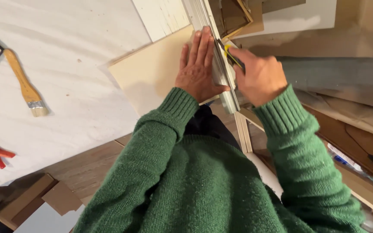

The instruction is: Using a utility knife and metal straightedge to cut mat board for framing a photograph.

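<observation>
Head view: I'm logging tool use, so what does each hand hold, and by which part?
The right hand grips a yellow-and-black knife by its handle. The left hand holds nothing; it presses flat on the straightedge.

Pale cream board lies flat, corner overhanging the surface edge. Long metal straightedge rests along its right side. Yellow-black knife abuts the straightedge.
</observation>
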